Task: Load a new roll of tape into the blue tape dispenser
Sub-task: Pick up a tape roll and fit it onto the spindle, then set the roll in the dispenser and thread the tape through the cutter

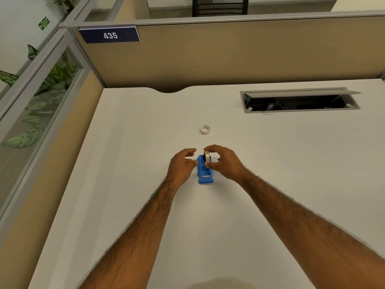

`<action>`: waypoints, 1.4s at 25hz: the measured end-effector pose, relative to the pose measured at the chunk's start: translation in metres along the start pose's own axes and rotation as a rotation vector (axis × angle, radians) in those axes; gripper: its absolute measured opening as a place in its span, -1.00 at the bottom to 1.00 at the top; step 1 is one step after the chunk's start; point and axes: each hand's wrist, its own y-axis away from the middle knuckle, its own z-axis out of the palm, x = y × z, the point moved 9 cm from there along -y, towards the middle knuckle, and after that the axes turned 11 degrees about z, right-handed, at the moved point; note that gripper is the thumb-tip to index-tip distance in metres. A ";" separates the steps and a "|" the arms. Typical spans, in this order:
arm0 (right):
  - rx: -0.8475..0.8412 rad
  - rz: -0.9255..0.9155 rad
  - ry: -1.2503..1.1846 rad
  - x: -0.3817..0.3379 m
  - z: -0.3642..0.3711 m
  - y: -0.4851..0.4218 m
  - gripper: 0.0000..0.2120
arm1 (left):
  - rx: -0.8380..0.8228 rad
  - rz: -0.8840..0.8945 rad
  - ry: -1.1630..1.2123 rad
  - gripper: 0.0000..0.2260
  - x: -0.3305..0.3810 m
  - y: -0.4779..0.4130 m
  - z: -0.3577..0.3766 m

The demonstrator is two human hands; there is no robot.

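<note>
From the head view, a small blue plastic tape dispenser [205, 171] is sitting on the white desk [129, 155], its long axis running away from the person, cutter end pointing toward them. A white roll of tape [207, 158] is standing on edge at the dispenser's far end, the right hand [224, 161] pinching it between curled fingers [209, 148]. The left hand [183, 165] is lying just beside the dispenser, fingers loosely parted. Beyond the dispenser, a spare whitish tape ring [205, 129] is lying flat.

Glossy blue plastic dispenser [204, 174], matt desk [145, 142]
</note>
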 end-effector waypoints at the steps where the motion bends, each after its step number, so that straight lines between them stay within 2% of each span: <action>1: -0.005 0.002 -0.004 0.001 0.002 0.000 -0.55 | -0.010 -0.004 -0.004 -0.59 -0.003 0.000 0.002; 17: -0.013 0.069 0.021 0.017 0.025 -0.013 -0.51 | -0.046 -0.017 -0.024 -0.55 -0.017 0.000 0.007; 27: -0.001 0.025 -0.010 0.024 0.028 -0.012 -0.49 | -0.105 0.001 0.051 -0.53 -0.012 0.002 0.018; 32: -0.001 0.015 -0.080 0.027 0.018 -0.012 -0.41 | -0.125 0.032 0.034 -0.54 -0.008 -0.003 0.021; 35: 0.060 0.048 -0.156 0.027 0.007 -0.015 -0.57 | -0.137 0.042 0.024 -0.56 -0.008 -0.006 0.022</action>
